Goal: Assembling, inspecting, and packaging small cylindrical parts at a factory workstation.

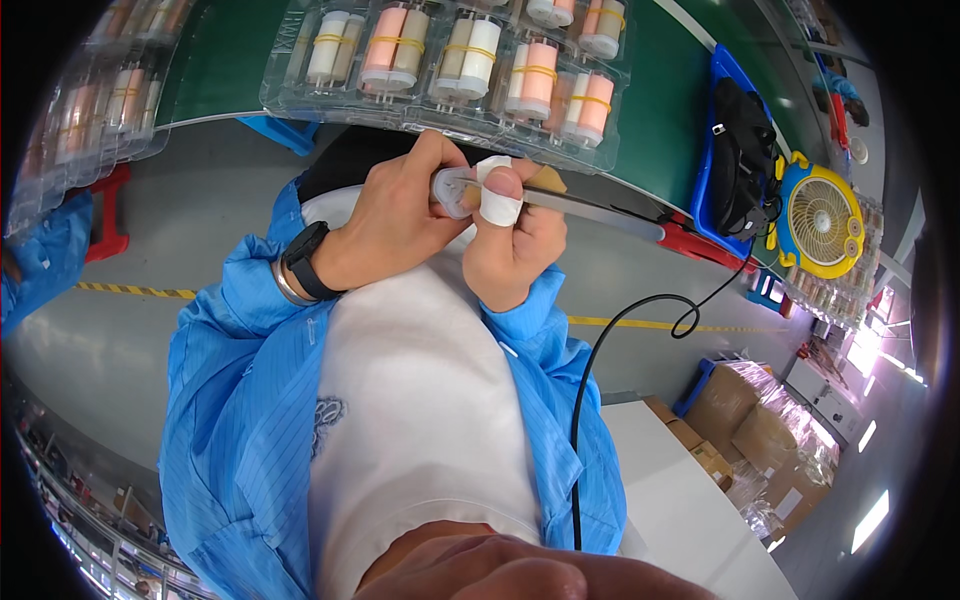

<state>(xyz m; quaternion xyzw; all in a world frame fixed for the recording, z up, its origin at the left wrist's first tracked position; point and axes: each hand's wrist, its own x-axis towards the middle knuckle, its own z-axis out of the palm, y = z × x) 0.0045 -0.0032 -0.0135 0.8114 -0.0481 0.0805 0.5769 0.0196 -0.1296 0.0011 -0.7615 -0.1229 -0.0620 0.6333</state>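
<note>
My left hand grips a small clear cylindrical part close to my chest; a black watch and a metal bracelet sit on that wrist. My right hand, its forefinger wrapped in white tape, holds a long grey metal tool whose tip meets the part. The tool's handle runs off to the right. Just beyond both hands lies a clear plastic tray holding several white and pink cylinders bound in pairs with yellow rubber bands.
The tray rests on a green conveyor belt. A blue bin with a black bag and a small yellow fan stand at the right. A black cable hangs down. Another clear tray sits at the left; cardboard boxes lie below right.
</note>
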